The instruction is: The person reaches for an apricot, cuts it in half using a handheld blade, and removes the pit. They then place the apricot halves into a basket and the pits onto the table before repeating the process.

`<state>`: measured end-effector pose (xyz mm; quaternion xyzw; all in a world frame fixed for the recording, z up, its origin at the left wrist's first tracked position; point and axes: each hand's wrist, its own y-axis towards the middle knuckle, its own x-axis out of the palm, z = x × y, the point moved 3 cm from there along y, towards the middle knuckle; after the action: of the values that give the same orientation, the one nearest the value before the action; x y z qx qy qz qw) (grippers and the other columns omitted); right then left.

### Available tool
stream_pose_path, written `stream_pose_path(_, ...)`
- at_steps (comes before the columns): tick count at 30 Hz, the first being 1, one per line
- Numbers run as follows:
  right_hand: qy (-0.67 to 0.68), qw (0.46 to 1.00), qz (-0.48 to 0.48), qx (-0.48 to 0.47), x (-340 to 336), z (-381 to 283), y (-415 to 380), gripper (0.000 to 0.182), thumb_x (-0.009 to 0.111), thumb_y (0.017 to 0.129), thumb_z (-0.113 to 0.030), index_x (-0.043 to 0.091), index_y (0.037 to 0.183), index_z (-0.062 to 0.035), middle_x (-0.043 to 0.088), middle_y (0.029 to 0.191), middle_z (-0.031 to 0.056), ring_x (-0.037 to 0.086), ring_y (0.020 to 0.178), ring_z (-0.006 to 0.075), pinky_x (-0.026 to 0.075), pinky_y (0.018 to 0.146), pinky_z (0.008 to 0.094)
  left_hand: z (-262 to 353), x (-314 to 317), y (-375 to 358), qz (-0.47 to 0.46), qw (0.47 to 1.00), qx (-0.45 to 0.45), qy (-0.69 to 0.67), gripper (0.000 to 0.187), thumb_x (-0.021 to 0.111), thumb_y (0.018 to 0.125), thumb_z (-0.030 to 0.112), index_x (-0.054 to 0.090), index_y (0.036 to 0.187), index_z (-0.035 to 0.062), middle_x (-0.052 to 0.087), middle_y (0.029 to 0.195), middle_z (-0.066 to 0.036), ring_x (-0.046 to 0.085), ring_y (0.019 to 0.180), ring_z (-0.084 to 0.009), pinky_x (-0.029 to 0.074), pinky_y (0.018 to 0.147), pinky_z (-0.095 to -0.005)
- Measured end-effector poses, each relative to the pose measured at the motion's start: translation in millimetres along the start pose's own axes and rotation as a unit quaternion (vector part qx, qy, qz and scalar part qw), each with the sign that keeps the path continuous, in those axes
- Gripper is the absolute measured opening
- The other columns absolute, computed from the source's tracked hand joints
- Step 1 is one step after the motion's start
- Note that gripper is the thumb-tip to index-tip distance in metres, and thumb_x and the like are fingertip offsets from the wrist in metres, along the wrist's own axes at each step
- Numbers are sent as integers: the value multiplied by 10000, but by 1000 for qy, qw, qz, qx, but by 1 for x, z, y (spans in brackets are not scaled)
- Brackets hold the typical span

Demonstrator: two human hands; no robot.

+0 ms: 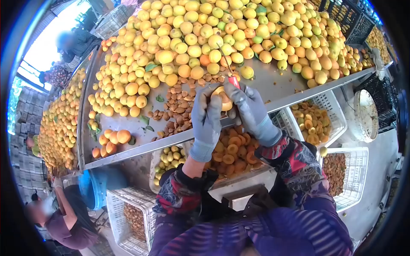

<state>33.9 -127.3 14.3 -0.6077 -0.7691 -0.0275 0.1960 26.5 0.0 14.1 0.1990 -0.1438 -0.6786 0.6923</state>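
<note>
My left hand (206,121), in a grey glove, is closed around a cut apricot (224,98) whose hollow orange inside faces up. Close against it, my gloved right hand (253,112) grips a knife (233,80) by its red handle, with the thin blade pointing up and away over the table. The right fingertips are also near the apricot; whether they touch it is hidden. Below both hands sits a crate of apricot halves (232,149). Brown apricot stones (178,104) lie on the metal table just beyond my left hand.
Whole apricots (183,38) are heaped across the metal table (147,147), whose raised edge runs before me. White crates hold apricot halves (314,121), stones (335,170) and small greenish fruit (171,158). A white bucket (366,115) stands right; another person (70,217) works at left.
</note>
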Motion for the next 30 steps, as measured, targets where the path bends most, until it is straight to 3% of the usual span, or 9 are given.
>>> stream_pose_path(2,9,997,-7,-79,5,-1,4,281,656,870,-313,552,963,-69,552,669,-27,514,484,69,385,390,209,0,-5,4,31,997,-54,-54,194,508,946,136,572,1062,-5,545,887,-3,479,789,-55,420,725,-202)
stream_pose_path(5,-26,998,-8,-52,9,2,-4,238,662,871,-224,542,989,-55,560,745,-15,550,598,60,443,478,205,-4,-6,-3,68,983,-136,-105,164,513,938,117,577,1028,-4,542,844,9,471,765,-43,416,712,-196)
stream_pose_path(11,-87,973,-57,-206,20,13,3,286,683,843,-121,522,1058,-23,570,896,24,564,803,58,495,662,230,7,-16,-1,67,925,-200,-316,141,509,937,123,582,1001,20,582,858,-14,533,700,-62,460,651,-196)
stream_pose_path(14,-42,972,-69,-219,22,13,2,272,681,848,-166,540,1040,-33,581,809,13,561,701,52,469,578,203,8,-16,-2,65,899,-266,-341,163,502,946,152,576,1023,29,604,869,-27,562,631,-76,474,559,-184)
stream_pose_path(15,-42,972,-70,-219,21,7,-1,272,681,848,-166,540,1040,-33,581,809,13,561,701,52,469,578,203,6,-16,-3,67,899,-266,-341,163,502,946,152,576,1023,29,604,869,-27,562,631,-76,474,559,-184)
stream_pose_path(17,-49,997,-65,7,17,2,-4,279,682,851,-236,563,1017,-45,568,698,-13,531,587,42,416,497,177,-4,-15,-6,82,877,-294,-370,195,504,953,188,564,1058,36,612,870,-30,575,591,-81,472,497,-170)
stream_pose_path(21,7,995,-54,-80,10,4,2,288,678,850,-284,579,999,-58,552,616,-29,492,503,33,356,441,162,-7,-11,-5,34,897,-222,-381,218,501,959,206,548,1084,34,613,865,-28,580,600,-79,476,506,-174)
stream_pose_path(27,-172,961,60,-209,15,9,4,254,704,785,-96,546,964,-7,555,782,-2,526,721,65,458,627,241,-15,-7,-5,180,925,-169,-290,167,516,956,171,533,1052,36,596,874,-22,561,643,-73,475,537,-208)
stream_pose_path(30,-88,985,7,-147,3,1,8,234,684,774,-40,533,951,-17,503,739,-33,479,674,46,429,580,220,-5,-10,-4,131,923,-191,-308,172,546,939,169,535,1042,31,583,872,-2,545,666,-56,461,561,-190)
